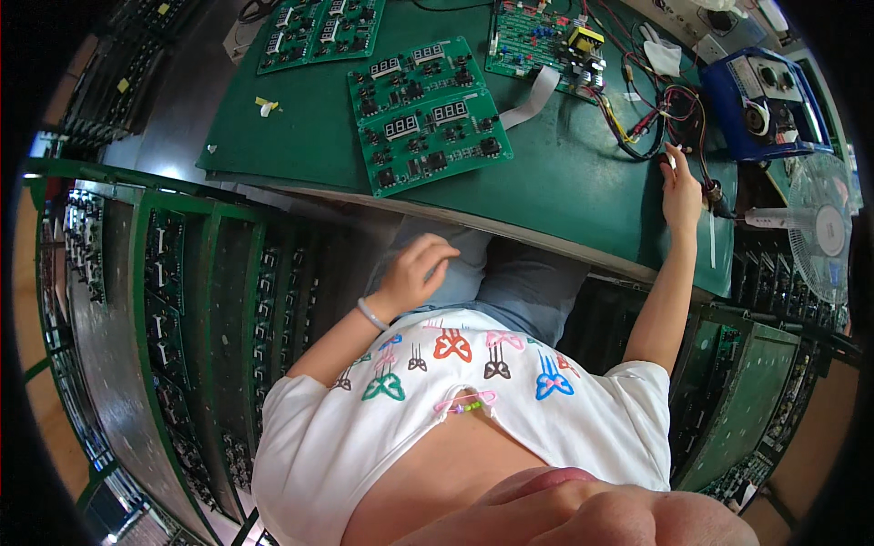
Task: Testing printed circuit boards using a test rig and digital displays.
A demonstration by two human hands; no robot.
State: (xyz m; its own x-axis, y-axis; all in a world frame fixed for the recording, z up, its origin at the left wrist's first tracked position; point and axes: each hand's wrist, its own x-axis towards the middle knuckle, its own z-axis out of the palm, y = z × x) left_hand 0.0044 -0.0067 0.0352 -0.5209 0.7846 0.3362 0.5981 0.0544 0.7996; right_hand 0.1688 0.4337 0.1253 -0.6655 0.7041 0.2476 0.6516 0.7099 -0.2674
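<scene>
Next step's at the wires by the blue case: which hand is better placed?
Right, I'd judge. The right hand is over the table, right by the wires. The left hand is off the table, above the lap, clearly farther away.

Wire bundle (pixel 645 122): red, black, yellow leads, loosely looped, on green tabletop (pixel 574 187) at right of my remote view, near circuit board (pixel 528 50).
</scene>
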